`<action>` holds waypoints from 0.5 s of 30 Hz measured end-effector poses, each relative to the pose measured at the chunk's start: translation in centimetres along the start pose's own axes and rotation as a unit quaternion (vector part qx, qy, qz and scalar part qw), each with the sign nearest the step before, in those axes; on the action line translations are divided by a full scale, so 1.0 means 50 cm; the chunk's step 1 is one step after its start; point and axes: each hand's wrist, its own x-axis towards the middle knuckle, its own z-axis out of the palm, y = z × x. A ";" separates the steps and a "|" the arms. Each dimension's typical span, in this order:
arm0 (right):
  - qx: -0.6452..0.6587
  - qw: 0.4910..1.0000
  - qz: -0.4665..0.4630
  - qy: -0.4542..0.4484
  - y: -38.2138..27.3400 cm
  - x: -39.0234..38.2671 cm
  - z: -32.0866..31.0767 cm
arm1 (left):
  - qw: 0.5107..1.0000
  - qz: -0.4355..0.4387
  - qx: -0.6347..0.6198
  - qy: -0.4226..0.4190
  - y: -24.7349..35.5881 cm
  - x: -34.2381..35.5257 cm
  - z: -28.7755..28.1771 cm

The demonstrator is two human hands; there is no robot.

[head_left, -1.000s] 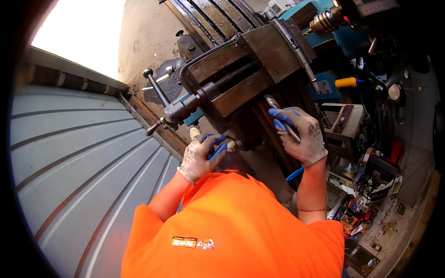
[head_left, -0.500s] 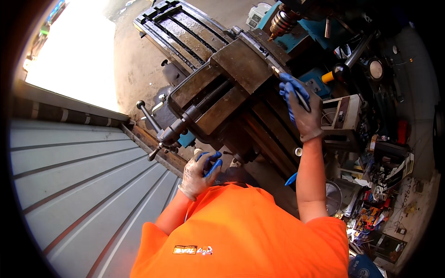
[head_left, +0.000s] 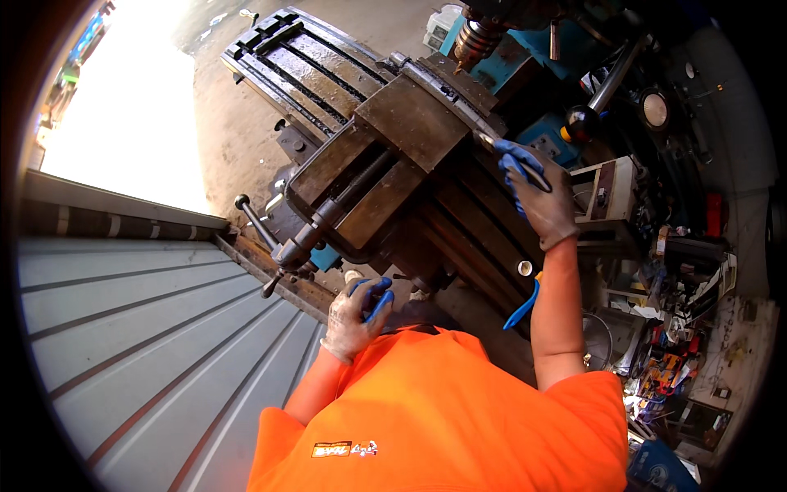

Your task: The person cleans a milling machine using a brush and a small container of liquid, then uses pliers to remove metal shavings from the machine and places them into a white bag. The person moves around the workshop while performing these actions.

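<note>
My right hand [head_left: 541, 193], in a grey and blue work glove, is closed around a slim hand tool [head_left: 537, 178] with a dark handle. Its pale tip meets the lower right end of the long metal edge [head_left: 447, 90] on the milling machine's table; the tool's exact kind is unclear. Close to my body, my left hand [head_left: 357, 316], gloved alike, hangs with loosely curled fingers, thumb and fingers apart, and nothing visible in it. Beyond it are a crank handle [head_left: 261, 223] and the machine's brown metal saddle [head_left: 414, 123].
The slotted machine table [head_left: 316, 70] extends to the far left. Above the right side hangs the spindle with a cutter [head_left: 471, 47]. Grey corrugated panels [head_left: 147, 328] line the left. A blue-handled item [head_left: 522, 310] is beside my right forearm, and cluttered tools [head_left: 672, 369] lie at right.
My view has shifted slightly, so the machine appears farther left. My right hand and its tool have moved a little toward me along the metal edge. My left hand stays loosely curled.
</note>
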 end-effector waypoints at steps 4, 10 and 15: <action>0.240 0.962 0.128 0.035 0.070 0.027 -0.058 | 1.000 0.012 0.016 0.000 0.004 0.005 0.004; 0.404 0.913 0.046 -0.031 0.212 0.284 -0.012 | 0.999 0.013 0.039 0.004 0.044 0.009 0.012; 0.382 0.917 0.055 -0.100 0.149 0.362 0.066 | 0.996 -0.036 0.049 0.062 0.030 -0.032 0.021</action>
